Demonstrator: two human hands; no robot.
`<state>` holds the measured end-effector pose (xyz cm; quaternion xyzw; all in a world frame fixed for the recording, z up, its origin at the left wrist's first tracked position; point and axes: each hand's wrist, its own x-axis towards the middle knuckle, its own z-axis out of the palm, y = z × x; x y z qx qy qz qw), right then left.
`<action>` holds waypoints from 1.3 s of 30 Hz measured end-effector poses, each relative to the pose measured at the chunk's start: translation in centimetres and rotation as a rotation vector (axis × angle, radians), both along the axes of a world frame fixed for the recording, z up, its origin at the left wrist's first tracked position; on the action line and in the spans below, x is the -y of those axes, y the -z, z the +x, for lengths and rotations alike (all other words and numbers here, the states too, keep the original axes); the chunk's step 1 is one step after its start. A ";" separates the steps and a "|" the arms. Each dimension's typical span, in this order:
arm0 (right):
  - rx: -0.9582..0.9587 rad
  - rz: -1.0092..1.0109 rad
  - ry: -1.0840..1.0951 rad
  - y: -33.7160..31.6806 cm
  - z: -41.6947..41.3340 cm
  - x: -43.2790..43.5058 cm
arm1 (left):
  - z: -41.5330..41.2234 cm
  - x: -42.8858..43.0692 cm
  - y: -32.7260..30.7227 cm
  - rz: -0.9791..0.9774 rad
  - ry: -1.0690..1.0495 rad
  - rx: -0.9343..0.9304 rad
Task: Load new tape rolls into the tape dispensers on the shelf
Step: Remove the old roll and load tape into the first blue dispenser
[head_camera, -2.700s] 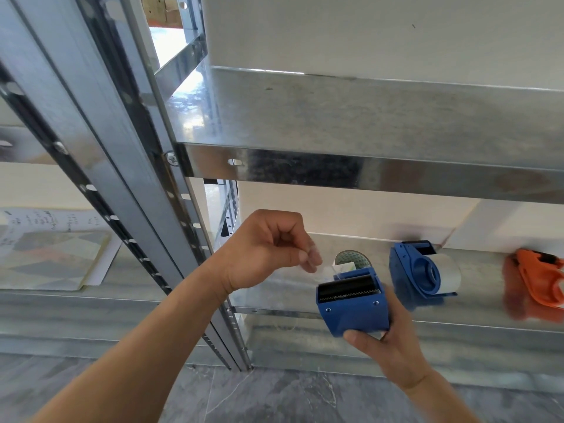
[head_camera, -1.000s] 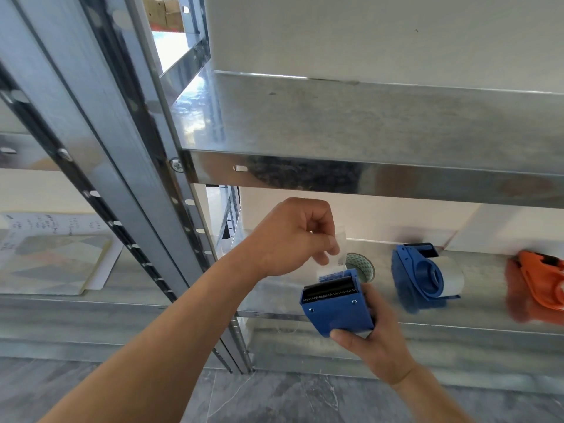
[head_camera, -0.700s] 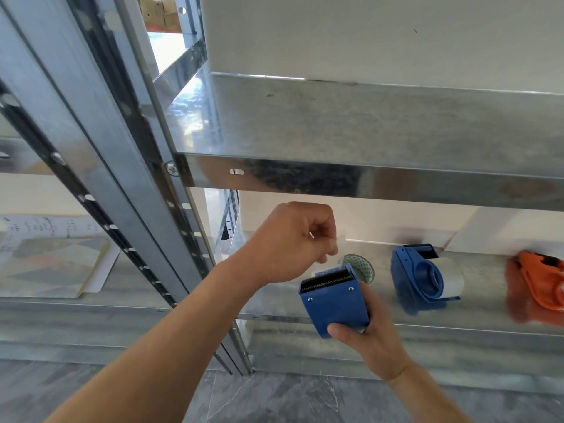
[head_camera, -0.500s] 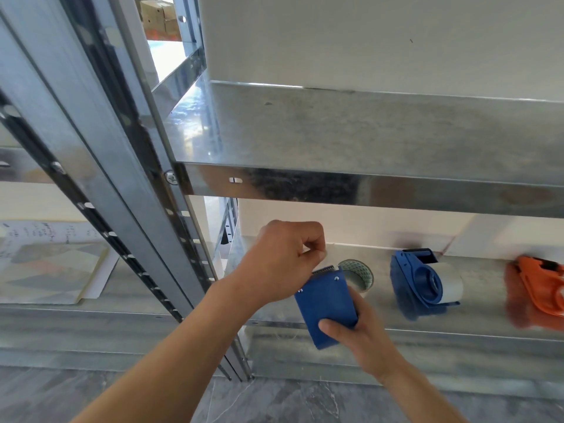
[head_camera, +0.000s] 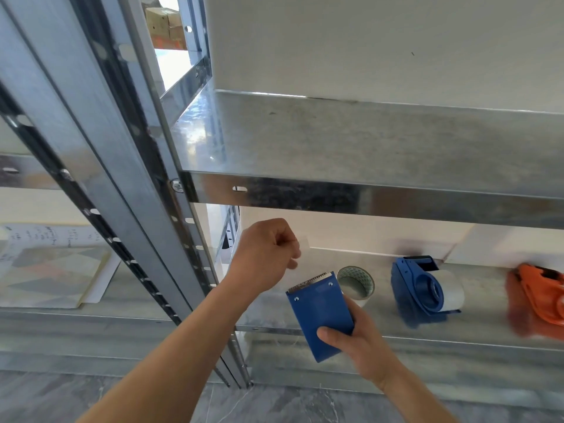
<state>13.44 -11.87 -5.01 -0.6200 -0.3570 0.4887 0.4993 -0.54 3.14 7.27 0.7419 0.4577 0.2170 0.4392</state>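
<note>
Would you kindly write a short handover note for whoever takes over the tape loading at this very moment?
Left hand: pinches a small clear strip of tape above the cutter teeth.
Right hand: grips the blue plastic tape dispenser, teeth up; its roll is hidden.
On the lower metal shelf: a loose greenish tape roll, a second blue dispenser with a white roll fitted, an orange dispenser at the right edge.
Done: second blue dispenser loaded.
Left: finish the held one and set it down; check the orange one, whose load cannot be seen.
</note>
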 end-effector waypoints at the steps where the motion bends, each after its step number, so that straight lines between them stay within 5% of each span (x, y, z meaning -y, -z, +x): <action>1: -0.004 0.000 -0.001 0.0 0.1 0.0 | -0.1 -0.1 0.0 -0.012 -0.010 0.006; 17: 0.097 -0.015 -0.023 -0.1 0.2 0.0 | 0.3 -1.8 -0.4 -0.029 -0.134 0.025; 29: 0.024 -0.080 0.046 -0.4 -0.6 -0.3 | 0.0 -0.8 -0.6 0.087 0.003 0.026; 35: 0.010 -0.144 0.084 -1.1 -1.1 -1.0 | 0.2 0.4 0.7 0.325 0.091 0.024; 39: -0.048 -0.219 0.135 -1.8 -1.6 -1.8 | 0.7 2.5 3.9 0.695 0.280 -0.115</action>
